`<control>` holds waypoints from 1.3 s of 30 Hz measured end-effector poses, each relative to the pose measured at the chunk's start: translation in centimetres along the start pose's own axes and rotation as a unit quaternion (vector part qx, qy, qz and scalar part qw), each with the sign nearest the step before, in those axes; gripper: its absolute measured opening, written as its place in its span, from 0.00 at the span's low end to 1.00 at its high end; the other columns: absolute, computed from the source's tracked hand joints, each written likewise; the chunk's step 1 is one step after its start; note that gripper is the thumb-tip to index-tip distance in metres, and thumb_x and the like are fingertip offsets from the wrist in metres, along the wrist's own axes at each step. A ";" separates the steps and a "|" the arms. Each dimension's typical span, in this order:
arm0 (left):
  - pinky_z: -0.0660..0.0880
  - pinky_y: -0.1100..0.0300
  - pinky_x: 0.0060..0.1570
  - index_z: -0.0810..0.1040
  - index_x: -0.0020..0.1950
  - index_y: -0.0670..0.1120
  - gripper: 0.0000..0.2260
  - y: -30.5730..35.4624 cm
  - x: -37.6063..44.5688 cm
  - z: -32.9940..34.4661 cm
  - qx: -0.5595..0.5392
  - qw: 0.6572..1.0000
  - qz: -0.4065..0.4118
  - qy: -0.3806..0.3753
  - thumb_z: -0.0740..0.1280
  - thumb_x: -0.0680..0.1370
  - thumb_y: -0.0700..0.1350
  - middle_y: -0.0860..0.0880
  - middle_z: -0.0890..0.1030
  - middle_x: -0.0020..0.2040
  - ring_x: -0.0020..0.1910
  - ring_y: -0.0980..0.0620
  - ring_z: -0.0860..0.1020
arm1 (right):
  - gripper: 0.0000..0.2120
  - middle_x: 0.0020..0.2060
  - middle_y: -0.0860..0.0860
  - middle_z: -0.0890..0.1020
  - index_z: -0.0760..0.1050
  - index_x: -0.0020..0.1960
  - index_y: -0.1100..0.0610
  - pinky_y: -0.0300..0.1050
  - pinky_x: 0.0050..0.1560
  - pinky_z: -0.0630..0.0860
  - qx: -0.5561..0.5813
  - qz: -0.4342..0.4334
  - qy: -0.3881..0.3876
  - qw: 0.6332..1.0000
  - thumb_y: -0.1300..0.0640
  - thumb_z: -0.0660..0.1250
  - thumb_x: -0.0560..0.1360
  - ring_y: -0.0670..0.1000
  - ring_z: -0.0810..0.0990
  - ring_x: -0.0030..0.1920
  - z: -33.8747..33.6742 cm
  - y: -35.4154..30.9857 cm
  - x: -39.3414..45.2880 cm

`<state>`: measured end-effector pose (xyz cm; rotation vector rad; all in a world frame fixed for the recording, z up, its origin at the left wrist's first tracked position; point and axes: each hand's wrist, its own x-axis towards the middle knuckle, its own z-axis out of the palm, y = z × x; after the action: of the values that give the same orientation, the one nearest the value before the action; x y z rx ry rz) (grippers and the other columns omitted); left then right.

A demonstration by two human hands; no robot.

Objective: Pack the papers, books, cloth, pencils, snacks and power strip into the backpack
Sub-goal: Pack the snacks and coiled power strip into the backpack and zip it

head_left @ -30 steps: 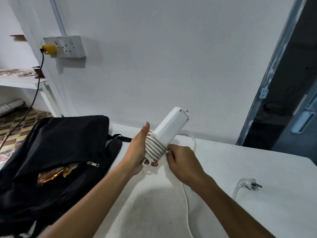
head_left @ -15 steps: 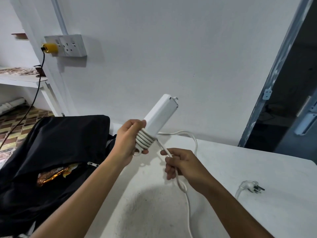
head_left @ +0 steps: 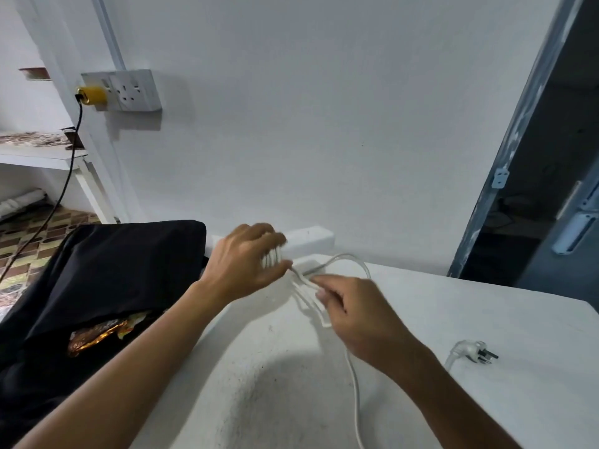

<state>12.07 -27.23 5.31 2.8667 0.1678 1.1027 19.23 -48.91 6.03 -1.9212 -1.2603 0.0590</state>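
My left hand grips the white power strip where several turns of its cord are wound round it; the strip lies nearly level, pointing right. My right hand pinches the loose white cord, which loops above the table and runs down toward me. The cord's plug lies on the white table to the right. The black backpack sits open at the left, with a shiny snack wrapper showing in its opening. The hands are blurred by motion.
A wall socket with a yellow plug and black cable hangs above the backpack. A white shelf stands at far left over a patterned floor. A dark doorway opens at the right.
The power strip has tipped from pointing up-right to lying nearly level and lower. My right hand has moved up with the cord, drawing a loop toward the strip.
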 end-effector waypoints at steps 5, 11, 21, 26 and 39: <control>0.77 0.55 0.49 0.81 0.55 0.51 0.19 0.4 -1.1 -0.4 -0.148 0.978 -0.008 -0.146 0.67 0.72 0.61 0.58 0.81 0.51 0.49 0.57 0.80 | 0.07 0.32 0.37 0.79 0.83 0.49 0.54 0.31 0.41 0.71 0.009 -0.034 0.079 0.996 0.60 0.66 0.76 0.38 0.77 0.35 -3.4 1.2 2.2; 0.77 0.57 0.53 0.71 0.70 0.52 0.28 3.0 -2.5 -0.9 -0.387 0.889 -0.105 -0.224 0.70 0.71 0.54 0.50 0.83 0.51 0.50 0.51 0.81 | 0.05 0.29 0.44 0.80 0.83 0.45 0.58 0.31 0.30 0.69 0.136 0.037 0.034 0.989 0.63 0.69 0.75 0.43 0.73 0.25 -4.5 2.1 4.8; 0.75 0.31 0.47 0.78 0.64 0.57 0.23 2.1 -4.3 -1.1 -0.449 0.831 -0.226 -0.239 0.69 0.68 0.52 0.47 0.84 0.50 0.47 0.36 0.81 | 0.02 0.27 0.58 0.76 0.81 0.42 0.65 0.35 0.22 0.59 0.201 0.195 -0.174 0.944 0.66 0.72 0.71 0.46 0.62 0.19 -8.6 5.0 5.4; 0.80 0.44 0.32 0.77 0.65 0.58 0.25 2.3 -4.5 -1.5 -0.503 0.773 -0.240 -0.305 0.68 0.67 0.50 0.41 0.82 0.53 0.37 0.33 0.81 | 0.02 0.27 0.56 0.78 0.83 0.41 0.63 0.34 0.25 0.63 0.193 0.113 -0.131 0.966 0.64 0.73 0.70 0.45 0.68 0.23 -6.8 3.6 4.9; 0.72 0.58 0.21 0.80 0.54 0.46 0.22 7.4 -2.8 0.2 -0.733 0.558 -0.352 -0.164 0.70 0.69 0.60 0.29 0.74 0.52 0.43 0.39 0.71 | 0.22 0.21 0.49 0.63 0.55 0.27 0.55 0.36 0.25 0.56 0.144 0.231 -0.011 0.962 0.73 0.60 0.71 0.45 0.61 0.24 2.6 4.3 3.3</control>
<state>10.78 -34.92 4.04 1.1336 0.1902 0.1599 22.91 -45.46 2.77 -1.9166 -0.7442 0.4790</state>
